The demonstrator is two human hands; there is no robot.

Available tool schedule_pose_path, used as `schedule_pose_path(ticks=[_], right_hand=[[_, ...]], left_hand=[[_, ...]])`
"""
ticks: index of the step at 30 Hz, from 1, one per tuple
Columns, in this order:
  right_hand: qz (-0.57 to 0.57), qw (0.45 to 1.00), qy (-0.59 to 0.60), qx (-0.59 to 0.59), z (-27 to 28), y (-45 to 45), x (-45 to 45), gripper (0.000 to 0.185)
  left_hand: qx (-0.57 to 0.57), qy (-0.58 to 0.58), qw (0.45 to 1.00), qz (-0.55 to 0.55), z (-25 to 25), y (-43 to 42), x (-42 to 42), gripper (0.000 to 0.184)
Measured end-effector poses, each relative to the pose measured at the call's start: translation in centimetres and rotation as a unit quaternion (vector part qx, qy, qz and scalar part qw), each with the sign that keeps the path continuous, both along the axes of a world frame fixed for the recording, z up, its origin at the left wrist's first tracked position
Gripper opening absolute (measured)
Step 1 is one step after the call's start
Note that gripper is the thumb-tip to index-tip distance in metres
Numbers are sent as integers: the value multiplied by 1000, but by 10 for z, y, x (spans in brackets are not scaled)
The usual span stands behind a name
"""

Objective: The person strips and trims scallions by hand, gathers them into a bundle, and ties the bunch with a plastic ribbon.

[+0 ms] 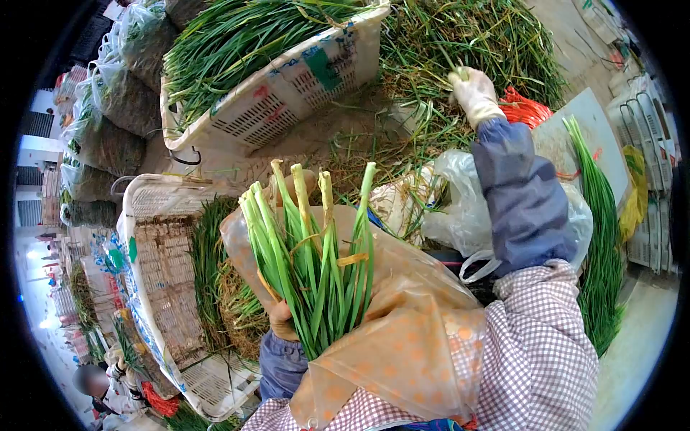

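Observation:
My left hand (282,321) is closed round the lower part of a bunch of garlic chives (320,266). The pale cut stem ends point up and away from me, and the leaves run down over my lap. A few dry, yellowed leaves cling to the stems. My right hand (474,97), in a white glove, reaches far forward over a heap of leaf scraps (474,36). Its fingers are pinched together, and a few thin pale leaf strands show at the fingertips. A translucent orange-spotted plastic apron (402,323) covers my lap beneath the bunch.
A white crate (287,93) full of green leaves stands ahead. Another white crate (165,280) is at my left. Red twine (525,108) lies beyond my right sleeve, near a long chive bundle (593,215). Filled bags (118,122) line the left; a person (115,388) sits at lower left.

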State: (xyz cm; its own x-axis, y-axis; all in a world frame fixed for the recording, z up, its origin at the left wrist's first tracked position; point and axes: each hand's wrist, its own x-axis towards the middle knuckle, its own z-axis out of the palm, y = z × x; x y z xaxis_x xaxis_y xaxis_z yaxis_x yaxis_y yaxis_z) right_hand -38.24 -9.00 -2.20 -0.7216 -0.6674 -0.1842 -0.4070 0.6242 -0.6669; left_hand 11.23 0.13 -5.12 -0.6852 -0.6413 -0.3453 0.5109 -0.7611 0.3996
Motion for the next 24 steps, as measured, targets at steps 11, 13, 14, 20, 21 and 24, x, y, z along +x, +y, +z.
schedule_pose_path(ticks=[11,13,14,20,21,24], right_hand=[[346,759,-522,-180,1,63,162,31],[228,788,-558,-129,3,61,156,27],[209,785,-565,-148,2,62,150,23],[37,953,-94,-285,-39,47,45,23],[-7,953,100,-286,-60,43,18,23],[69,908,-208,-356,-9,54,29,23]], left_hand=[[11,-15,999,37,2,-1,-4,57],[-14,-18,998,60,1,3,-5,56],[-8,-10,998,67,2,5,-5,56],[25,0,1000,8,24,7,-18,80],[22,5,1000,7,28,7,-20,80],[27,-14,999,-20,25,4,-21,78]])
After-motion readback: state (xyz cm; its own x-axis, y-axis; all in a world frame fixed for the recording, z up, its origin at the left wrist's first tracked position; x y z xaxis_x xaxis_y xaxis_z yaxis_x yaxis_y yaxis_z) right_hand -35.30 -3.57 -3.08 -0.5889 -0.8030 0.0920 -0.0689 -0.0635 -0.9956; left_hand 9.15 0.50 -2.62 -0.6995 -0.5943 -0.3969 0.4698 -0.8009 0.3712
